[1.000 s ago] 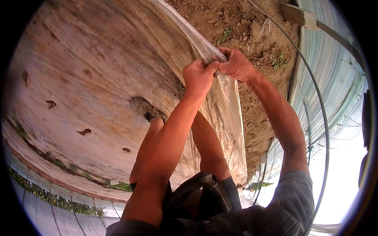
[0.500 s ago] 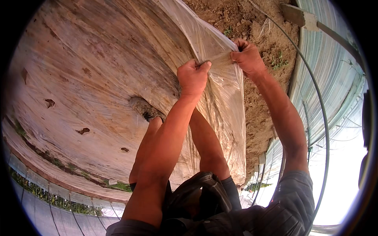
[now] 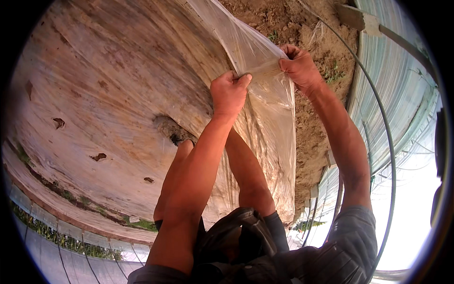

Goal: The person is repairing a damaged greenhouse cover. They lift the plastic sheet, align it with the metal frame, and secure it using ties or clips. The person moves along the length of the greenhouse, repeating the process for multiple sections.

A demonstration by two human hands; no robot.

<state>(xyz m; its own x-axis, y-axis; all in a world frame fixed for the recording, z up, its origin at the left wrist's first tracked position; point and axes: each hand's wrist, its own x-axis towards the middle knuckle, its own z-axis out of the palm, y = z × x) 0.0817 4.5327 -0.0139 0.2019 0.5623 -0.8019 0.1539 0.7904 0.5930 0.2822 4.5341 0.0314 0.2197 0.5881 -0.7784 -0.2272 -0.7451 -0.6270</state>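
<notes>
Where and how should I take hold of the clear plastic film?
I'd pinch the plastic film by its free edge, coming from the brown soil on the right: the film is thin and ends there, with the right hand pinching that edge. The left hand holds it further in.

Left hand: its curled fingers are mostly hidden behind the back of the hand
Right hand: some fingertips are out of sight at the film's edge
Plastic film: cut off by the top edge
Feet: one partly behind a leg, the other behind the left forearm
Holes: contents too small to tell
Plants: kind too blurred to tell
</notes>
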